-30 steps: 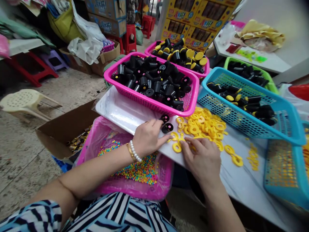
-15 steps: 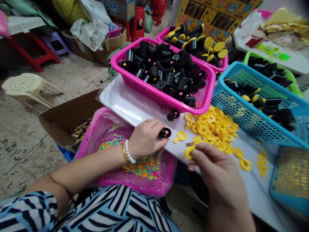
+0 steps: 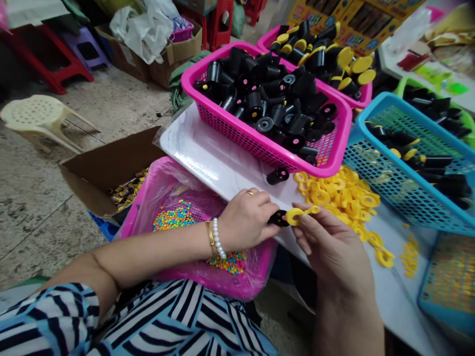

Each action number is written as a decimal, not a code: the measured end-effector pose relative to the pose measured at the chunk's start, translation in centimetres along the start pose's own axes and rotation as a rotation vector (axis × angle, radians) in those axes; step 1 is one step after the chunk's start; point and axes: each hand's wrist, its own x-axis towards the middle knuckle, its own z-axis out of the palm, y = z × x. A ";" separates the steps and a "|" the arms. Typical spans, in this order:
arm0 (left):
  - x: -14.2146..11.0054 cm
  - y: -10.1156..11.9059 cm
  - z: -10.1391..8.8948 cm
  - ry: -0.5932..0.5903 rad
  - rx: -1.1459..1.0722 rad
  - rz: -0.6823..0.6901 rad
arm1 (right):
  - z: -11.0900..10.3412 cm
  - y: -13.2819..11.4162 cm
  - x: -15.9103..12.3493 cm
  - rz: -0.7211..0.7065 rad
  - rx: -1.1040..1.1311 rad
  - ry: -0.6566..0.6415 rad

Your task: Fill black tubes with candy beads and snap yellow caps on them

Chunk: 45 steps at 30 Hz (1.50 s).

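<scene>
Fingers of both hands, left and right, pinched nearly closed around black cup and yellow ring.

A cream stool and a red stool share the floor.

Behind the bead basket lies the tabletop, bearing the ring pile.

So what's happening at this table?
The left hand holds a small black cup, while the fingers of the right hand hold a yellow ring piece up to its end. Another black cup lies on the table, beside a heap of yellow pieces.
</scene>
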 end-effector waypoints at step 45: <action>-0.1 -0.3 0.3 -0.053 0.031 0.026 | 1.7 0.7 -0.8 -0.024 -0.102 0.109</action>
